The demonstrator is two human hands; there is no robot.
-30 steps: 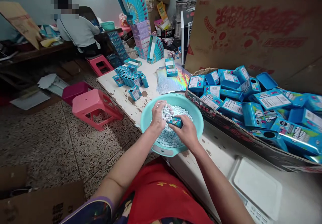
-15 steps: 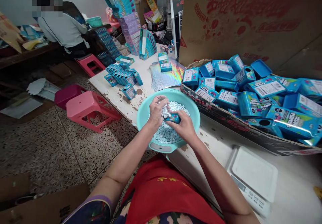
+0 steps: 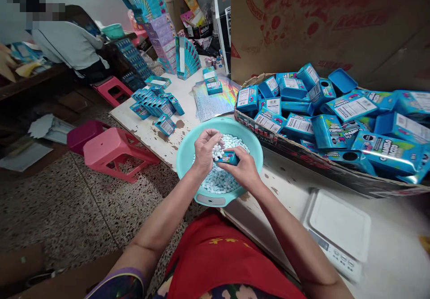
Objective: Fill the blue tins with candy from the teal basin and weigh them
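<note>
Over a turquoise plastic basin point(image 3: 183, 155), my left hand point(image 3: 204, 152) is curled around a small heap of white candies point(image 3: 217, 152) at the box's mouth. My right hand point(image 3: 244, 168) grips a small blue candy box point(image 3: 229, 158) lying on its side, its end toward my left fingers. Many loose pellet-like candies point(image 3: 218, 182) cover the bottom of the basin beneath both hands. How full the box is cannot be seen.
Right of the basin, a large carton point(image 3: 285, 155) holds many blue boxes point(image 3: 331, 131). A white scale point(image 3: 339, 229) lies nearer me. Small boxes point(image 3: 157, 104) stand in rows on the table's left side. Pink stools point(image 3: 110, 151) are on the floor; a person point(image 3: 67, 43) sits beyond.
My view has swung slightly, so most things appear further left. Both hands stay together over the basin, and the candy heap in my left hand looks smaller.
</note>
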